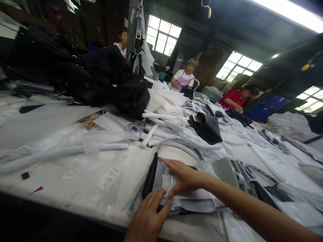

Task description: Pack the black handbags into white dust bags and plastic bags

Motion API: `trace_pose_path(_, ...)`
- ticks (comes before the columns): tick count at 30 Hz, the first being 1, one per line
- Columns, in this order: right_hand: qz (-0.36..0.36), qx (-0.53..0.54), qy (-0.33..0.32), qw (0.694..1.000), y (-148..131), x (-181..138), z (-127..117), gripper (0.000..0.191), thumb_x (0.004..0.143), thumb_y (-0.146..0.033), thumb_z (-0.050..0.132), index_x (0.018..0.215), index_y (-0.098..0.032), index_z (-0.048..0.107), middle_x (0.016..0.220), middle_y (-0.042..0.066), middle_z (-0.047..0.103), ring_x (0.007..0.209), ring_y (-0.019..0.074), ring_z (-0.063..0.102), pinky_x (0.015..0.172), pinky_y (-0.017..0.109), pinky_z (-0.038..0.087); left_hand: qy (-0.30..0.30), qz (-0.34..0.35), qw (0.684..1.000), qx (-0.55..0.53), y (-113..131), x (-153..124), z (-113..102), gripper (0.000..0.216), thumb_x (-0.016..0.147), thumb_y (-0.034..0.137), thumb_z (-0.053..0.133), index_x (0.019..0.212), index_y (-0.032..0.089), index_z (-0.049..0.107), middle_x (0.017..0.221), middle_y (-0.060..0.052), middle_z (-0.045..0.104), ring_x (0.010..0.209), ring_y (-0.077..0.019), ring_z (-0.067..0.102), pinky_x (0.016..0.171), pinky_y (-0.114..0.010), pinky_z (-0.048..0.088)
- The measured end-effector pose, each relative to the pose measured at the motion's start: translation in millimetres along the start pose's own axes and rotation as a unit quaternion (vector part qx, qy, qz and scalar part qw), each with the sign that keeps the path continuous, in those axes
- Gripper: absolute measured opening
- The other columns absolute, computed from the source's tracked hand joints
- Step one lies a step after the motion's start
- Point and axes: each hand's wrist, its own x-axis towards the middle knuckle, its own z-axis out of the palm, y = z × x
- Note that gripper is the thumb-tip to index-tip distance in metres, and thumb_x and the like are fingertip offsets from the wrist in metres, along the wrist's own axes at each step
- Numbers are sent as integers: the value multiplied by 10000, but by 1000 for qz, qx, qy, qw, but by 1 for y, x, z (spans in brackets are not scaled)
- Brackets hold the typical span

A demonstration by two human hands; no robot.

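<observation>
A black handbag (150, 176) lies on the worktable at the near middle, with white paper and clear plastic over it. Its curved handle (180, 141), wrapped in plastic, arches away at the far side. My right hand (185, 176) lies across the bag, fingers stretched out and thumb apart, over a small white packet (168, 181). Against the bag's near left edge rests my left hand (148, 215), its fingers extended and its thumb spread toward the packet. The undersides of both hands are hidden.
Black bags (101, 74) are heaped at the back left. White padding rolls (148, 134) and a black bag (207, 127) lie beyond the handle. More wrapped bags (267, 193) sit at right. Co-workers (185, 77) are across the worktable (101, 188).
</observation>
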Motion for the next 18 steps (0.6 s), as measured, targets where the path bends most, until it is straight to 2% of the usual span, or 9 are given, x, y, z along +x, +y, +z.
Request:
trace_pose_path(3,21,1,-6,1000,0,3,5,1266,595,-435,873,1581,-163,127,1575,217,312,1427,382,321,1157,532,242,-2,-4,1000,3,0,0,0,369,1002,149,374,1202,255,666,1194,-86,669,1069,-214,666,876,-322,590)
trace_pose_path(7,37,55,10,998,9,9,5,1194,622,-375,862,1577,-208,164,1558,171,369,1397,357,385,1147,507,283,-8,10,1000,13,-2,1,-1,359,1001,162,376,1188,251,669,1175,-90,678,1041,-215,681,850,-320,604)
trace_pose_path(12,30,72,44,996,10,1,0,898,828,-361,690,1571,-215,206,1498,132,476,1343,276,481,1131,446,331,-10,9,1000,19,-1,3,-3,369,996,151,372,1176,255,677,1179,-93,681,1034,-222,690,836,-327,611)
trace_pose_path(14,12,63,33,997,5,-3,0,1001,776,-430,746,1574,-195,189,1550,156,392,1403,305,397,1162,465,274,-13,14,1000,22,0,2,-3,387,992,135,368,1202,261,668,1178,-94,681,1032,-224,692,834,-332,612)
trace_pose_path(16,3,27,14,1000,1,-6,3,1220,609,-486,863,1576,-194,178,1594,179,291,1453,365,282,1182,515,199,-17,17,999,24,1,1,-3,411,986,120,370,1262,269,637,1178,-95,681,1034,-226,691,838,-341,612)
trace_pose_path(18,11,-8,11,1000,0,-4,6,1340,509,-492,910,1579,-199,159,1585,207,295,1447,400,274,1169,546,205,-20,16,999,22,1,1,-3,414,977,111,380,1272,261,629,1174,-97,681,1043,-229,687,841,-347,611)
